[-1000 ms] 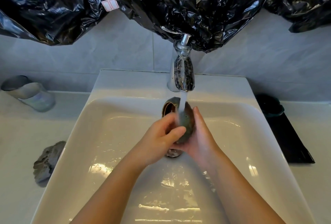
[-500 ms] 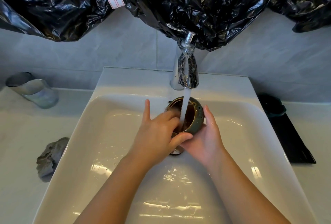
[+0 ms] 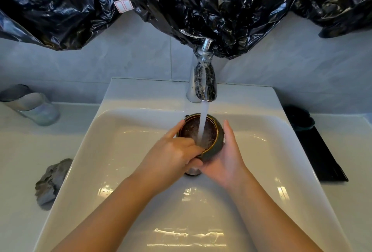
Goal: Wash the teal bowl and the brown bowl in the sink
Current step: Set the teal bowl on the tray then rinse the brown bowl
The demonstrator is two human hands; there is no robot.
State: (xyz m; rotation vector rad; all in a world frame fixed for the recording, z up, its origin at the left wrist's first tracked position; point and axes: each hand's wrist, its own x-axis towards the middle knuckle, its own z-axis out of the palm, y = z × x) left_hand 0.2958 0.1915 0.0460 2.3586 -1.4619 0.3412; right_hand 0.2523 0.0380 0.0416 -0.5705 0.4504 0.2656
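Observation:
Over the white sink (image 3: 120, 151) I hold the brown bowl (image 3: 191, 131), dark olive outside with a gold rim, mouth up. Water from the chrome tap (image 3: 204, 78) pours straight into it. My left hand (image 3: 171, 157) pinches the near rim, curled fingers inside, thumb outside, index finger lying along the left edge. My right hand (image 3: 227, 161) cups the bowl's right side and underside. The teal bowl (image 3: 300, 119) sits on the counter to the right, at the far end of a black tray (image 3: 322, 159).
A glass jar (image 3: 32, 104) stands on the left counter at the back. Nearer on that side, a grey rough lump (image 3: 52, 181) lies by the sink's edge. Black plastic sheeting (image 3: 181, 0) hangs over the wall above the tap. The drain (image 3: 193, 171) shows under my hands.
The bowl has turned from lying on its side to mouth up under the stream. My left fingers have slid from its outside into the near rim, and water now fills it.

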